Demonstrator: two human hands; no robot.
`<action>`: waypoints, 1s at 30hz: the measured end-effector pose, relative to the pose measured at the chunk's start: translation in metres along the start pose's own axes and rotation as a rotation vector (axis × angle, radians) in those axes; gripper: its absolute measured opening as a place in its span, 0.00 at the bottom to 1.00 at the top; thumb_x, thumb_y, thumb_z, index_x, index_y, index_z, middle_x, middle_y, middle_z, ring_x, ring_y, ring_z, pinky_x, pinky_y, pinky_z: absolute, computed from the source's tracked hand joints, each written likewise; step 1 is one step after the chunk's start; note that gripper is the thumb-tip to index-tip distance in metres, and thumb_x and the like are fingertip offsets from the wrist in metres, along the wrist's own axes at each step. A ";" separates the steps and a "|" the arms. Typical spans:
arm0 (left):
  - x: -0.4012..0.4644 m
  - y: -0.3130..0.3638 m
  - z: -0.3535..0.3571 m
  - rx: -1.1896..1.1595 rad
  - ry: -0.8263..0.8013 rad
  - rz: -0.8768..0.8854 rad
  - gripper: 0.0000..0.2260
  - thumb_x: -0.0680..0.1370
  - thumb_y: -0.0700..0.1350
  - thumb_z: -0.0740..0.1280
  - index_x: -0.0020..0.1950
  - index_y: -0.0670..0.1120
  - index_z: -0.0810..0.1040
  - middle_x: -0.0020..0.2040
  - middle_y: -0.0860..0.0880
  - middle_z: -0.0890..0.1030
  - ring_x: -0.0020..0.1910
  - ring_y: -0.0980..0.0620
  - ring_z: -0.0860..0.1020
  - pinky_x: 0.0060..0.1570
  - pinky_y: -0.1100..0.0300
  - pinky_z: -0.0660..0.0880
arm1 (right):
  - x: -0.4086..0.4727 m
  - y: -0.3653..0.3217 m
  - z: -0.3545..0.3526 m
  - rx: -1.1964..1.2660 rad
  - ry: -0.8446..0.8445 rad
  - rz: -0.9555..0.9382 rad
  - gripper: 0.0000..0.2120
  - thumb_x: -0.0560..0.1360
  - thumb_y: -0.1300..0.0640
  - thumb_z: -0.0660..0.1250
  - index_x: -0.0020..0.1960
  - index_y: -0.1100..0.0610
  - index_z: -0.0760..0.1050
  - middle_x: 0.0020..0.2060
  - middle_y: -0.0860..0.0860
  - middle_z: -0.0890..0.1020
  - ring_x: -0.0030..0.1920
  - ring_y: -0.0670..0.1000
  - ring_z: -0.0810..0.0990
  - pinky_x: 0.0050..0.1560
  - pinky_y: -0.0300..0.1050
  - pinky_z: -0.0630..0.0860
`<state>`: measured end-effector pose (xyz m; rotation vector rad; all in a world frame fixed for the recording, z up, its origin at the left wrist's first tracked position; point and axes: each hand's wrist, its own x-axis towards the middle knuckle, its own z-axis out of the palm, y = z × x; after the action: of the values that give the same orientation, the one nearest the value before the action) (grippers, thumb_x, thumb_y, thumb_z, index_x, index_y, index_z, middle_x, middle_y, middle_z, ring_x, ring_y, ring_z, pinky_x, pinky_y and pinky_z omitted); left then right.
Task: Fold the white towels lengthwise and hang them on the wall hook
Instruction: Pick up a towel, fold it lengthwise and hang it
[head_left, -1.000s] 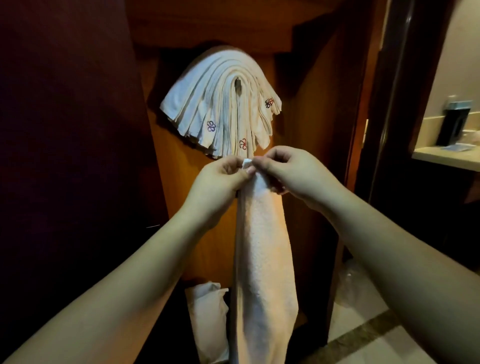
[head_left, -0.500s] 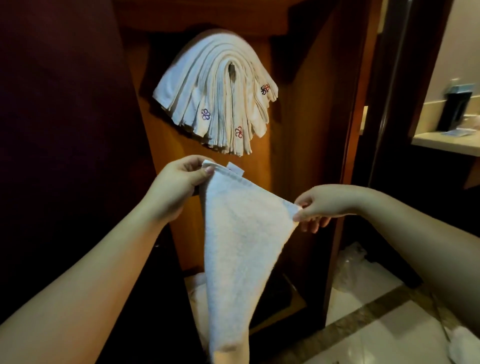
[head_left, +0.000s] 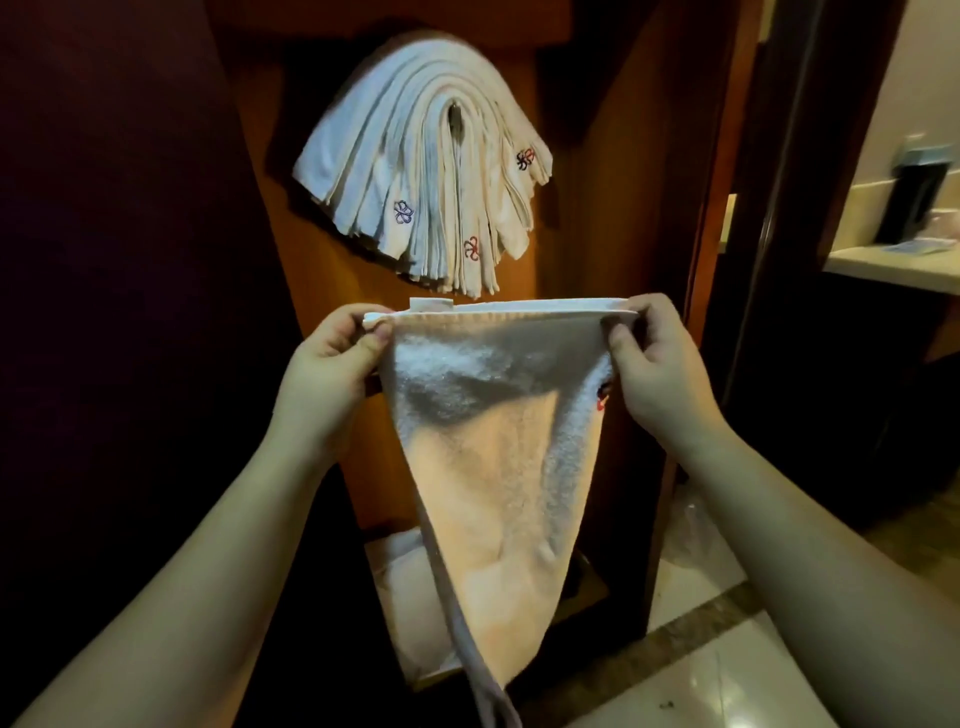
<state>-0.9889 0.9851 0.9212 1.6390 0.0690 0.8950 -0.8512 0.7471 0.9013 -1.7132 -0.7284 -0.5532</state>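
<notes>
Towel (head_left: 498, 441) top edge pinched taut between hands.

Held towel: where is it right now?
Head view, centre: the held towel hangs stretched between the left hand and right hand, just below the hung towels on the wooden panel.

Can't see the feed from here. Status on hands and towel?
Left hand, right hand pinch white towel top corners, spread wide. Hanging towels crowd the hook. Path clear.

I see both forearms bare to frame edge, no sleeves; left hand (head_left: 332, 374) & right hand (head_left: 660, 379) w/ short nails.
</notes>
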 end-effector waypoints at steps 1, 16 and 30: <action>-0.002 0.000 0.003 -0.014 0.007 0.006 0.09 0.83 0.39 0.62 0.49 0.50 0.79 0.44 0.50 0.81 0.41 0.54 0.80 0.40 0.59 0.79 | -0.002 0.002 0.003 0.030 0.042 -0.001 0.05 0.81 0.61 0.62 0.53 0.52 0.69 0.44 0.43 0.75 0.42 0.32 0.74 0.42 0.25 0.69; -0.026 -0.013 0.029 -0.212 0.107 0.020 0.13 0.82 0.38 0.63 0.46 0.53 0.83 0.43 0.51 0.82 0.43 0.53 0.78 0.46 0.56 0.74 | -0.020 0.024 0.007 0.102 0.255 -0.009 0.05 0.82 0.57 0.64 0.54 0.48 0.72 0.45 0.41 0.77 0.44 0.38 0.76 0.45 0.29 0.69; -0.024 -0.014 0.032 -0.410 0.057 -0.077 0.08 0.82 0.38 0.62 0.49 0.47 0.80 0.47 0.42 0.81 0.45 0.47 0.79 0.45 0.55 0.78 | -0.023 0.010 -0.009 0.258 0.098 0.217 0.14 0.71 0.39 0.69 0.51 0.45 0.74 0.36 0.42 0.83 0.36 0.41 0.81 0.39 0.43 0.75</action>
<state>-0.9815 0.9511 0.8965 1.2226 -0.0120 0.8336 -0.8602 0.7327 0.8804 -1.4909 -0.5120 -0.3715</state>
